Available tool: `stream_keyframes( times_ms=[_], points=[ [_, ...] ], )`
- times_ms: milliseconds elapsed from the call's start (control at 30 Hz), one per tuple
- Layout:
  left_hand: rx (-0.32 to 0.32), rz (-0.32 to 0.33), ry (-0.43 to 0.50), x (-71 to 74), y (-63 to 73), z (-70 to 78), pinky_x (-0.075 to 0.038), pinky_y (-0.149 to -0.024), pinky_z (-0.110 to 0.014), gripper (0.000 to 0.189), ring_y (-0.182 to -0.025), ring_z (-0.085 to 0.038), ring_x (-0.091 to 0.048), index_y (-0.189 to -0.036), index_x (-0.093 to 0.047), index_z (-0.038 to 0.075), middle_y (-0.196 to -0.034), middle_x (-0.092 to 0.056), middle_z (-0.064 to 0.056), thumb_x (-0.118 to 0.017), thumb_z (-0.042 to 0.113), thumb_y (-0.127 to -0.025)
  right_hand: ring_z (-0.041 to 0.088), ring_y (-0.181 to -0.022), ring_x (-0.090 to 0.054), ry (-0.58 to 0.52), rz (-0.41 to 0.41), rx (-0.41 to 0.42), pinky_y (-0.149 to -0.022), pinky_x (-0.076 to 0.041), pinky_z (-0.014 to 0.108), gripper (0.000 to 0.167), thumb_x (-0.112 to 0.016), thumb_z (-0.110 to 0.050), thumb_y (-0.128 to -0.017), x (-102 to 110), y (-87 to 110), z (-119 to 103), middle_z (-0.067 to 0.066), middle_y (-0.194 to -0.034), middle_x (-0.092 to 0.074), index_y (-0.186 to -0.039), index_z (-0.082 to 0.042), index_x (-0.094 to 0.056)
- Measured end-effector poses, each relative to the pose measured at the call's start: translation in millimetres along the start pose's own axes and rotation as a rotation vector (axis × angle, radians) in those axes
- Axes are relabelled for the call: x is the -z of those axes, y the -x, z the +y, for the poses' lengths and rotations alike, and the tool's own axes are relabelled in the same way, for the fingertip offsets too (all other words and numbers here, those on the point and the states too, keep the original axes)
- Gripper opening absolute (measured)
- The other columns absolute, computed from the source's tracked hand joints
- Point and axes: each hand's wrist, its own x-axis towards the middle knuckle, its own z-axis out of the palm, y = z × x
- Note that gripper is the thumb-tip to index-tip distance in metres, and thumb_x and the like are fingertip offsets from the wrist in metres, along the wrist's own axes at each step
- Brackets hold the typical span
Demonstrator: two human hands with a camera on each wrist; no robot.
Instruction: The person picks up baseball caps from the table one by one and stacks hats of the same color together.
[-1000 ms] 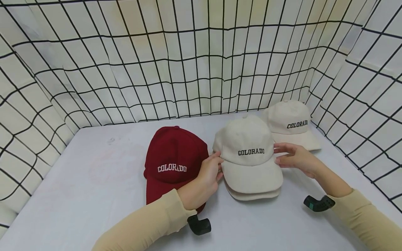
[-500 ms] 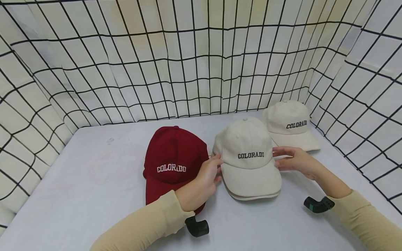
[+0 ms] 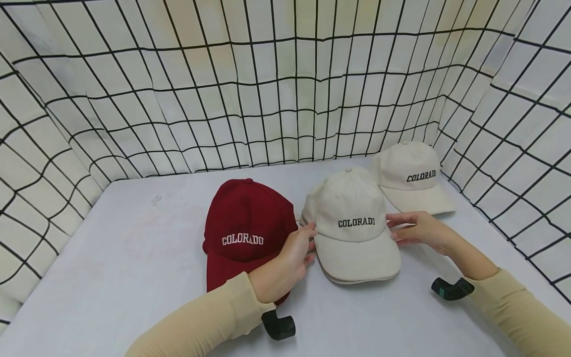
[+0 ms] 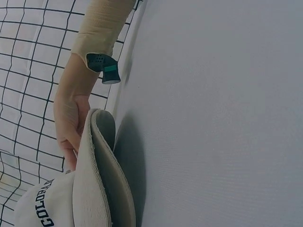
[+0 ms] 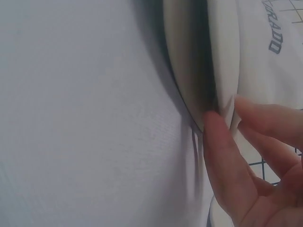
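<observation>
Two cream baseball caps are stacked, one over the other, in the middle of the head view. The upper cap [image 3: 357,255] has dark COLORADO lettering, and only a thin strip of the lower cap's brim [image 4: 125,201] shows beneath it. My left hand [image 3: 290,258] grips the upper cap's left side where brim meets crown, with some fingers hidden behind the edge. On the opposite side, my right hand [image 3: 421,230] pinches the brim's corner between thumb and fingers [image 5: 270,120]. In the left wrist view a dark gap separates the two brims.
A dark red cap [image 3: 247,218] with white COLORADO lettering stands just left of the stack, partly behind my left forearm. Another cream cap [image 3: 410,168] sits at the back right. White walls with black grid lines [image 3: 276,99] enclose the white tabletop [image 3: 134,248].
The upper cap has come slightly toward me and settled lower, so less of the lower brim shows. Both hands have moved slightly with it. The red and back cream caps have stayed put.
</observation>
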Motion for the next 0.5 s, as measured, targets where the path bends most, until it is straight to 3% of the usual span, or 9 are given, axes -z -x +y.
stream_keyframes(
  times_ms=[233, 500],
  points=[
    [0.017, 0.001, 0.001, 0.0, -0.4, 1.9, -0.035, -0.075, -0.028, 0.048, -0.1, -0.02, -0.042, -0.151, -0.049, 0.004, -0.139, -0.048, -0.011, -0.045, 0.011, -0.104, 0.019, -0.109, -0.066, 0.03, -0.004, -0.001, -0.088, -0.058, 0.036, 0.069, -0.073, -0.005, -0.094, 1.1, 0.8, -3.4, 0.035, -0.141, -0.049, -0.148, 0.016, -0.037],
    [0.029, -0.019, -0.003, 5.4, 11.5, 10.5, -0.04, -0.091, -0.036, 0.053, -0.128, -0.032, -0.043, -0.149, -0.052, 0.004, -0.149, -0.045, -0.015, -0.052, 0.009, -0.097, 0.012, -0.106, -0.066, 0.097, 0.011, 0.054, -0.088, -0.058, 0.031, 0.06, -0.073, -0.008, -0.093, 9.1, 5.3, -8.4, 0.031, -0.137, -0.055, -0.143, 0.014, -0.047]
  ],
)
